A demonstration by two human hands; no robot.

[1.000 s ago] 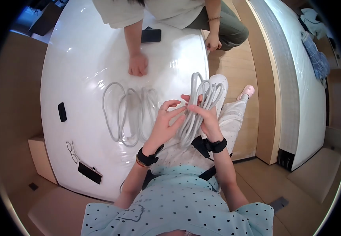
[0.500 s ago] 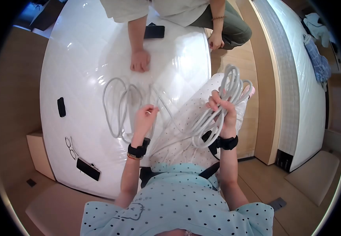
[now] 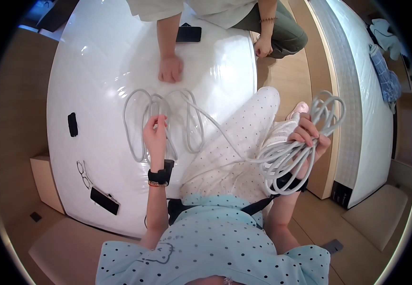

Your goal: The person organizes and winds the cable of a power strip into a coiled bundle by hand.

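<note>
A long light-grey cable (image 3: 222, 132) runs from loose loops on the plastic-covered mattress (image 3: 99, 118) across my leg to a gathered coil on the right. My right hand (image 3: 310, 135) is wrapped round the middle of that coil, and its loops stick out above and below the fingers. Over the mattress, my left hand (image 3: 155, 137) has thumb and fingers pinched together on a strand among the loose loops. The fingers partly hide the exact grip.
Opposite me another person's hand (image 3: 170, 69) rests on the mattress, near a dark phone (image 3: 188, 34). To the left lie a black object (image 3: 72, 124), glasses (image 3: 83, 175) and another phone (image 3: 105, 201). A second wrapped mattress (image 3: 358, 137) stands at the right.
My right hand has moved right and slightly down with the coil, drawing it away from the loose loops. My left hand has shifted left and up among the loops.
</note>
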